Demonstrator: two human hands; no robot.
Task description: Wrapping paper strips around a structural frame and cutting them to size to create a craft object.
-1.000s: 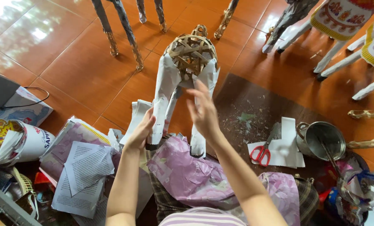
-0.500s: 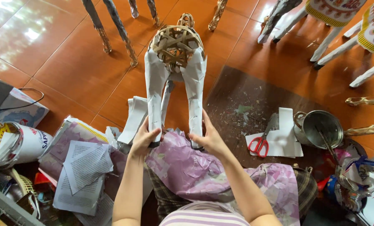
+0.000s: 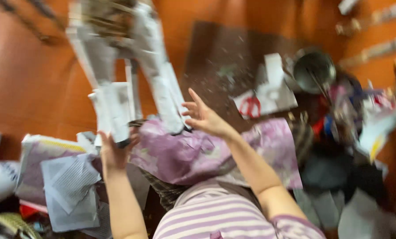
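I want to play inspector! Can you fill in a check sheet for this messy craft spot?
Surface: orange tiled floor, with a dark mat.
Job's things: paper-wrapped figure with a woven top, standing on white legs; picture blurred.
Clutter: crumpled purple paper, newspaper sheets, red scissors, metal pot.
Hands: left hand at the foot of one leg; right hand open beside the other leg.
Cables: nothing seen.
Surroundings: more papers and coloured bits to the right, too blurred to tell.
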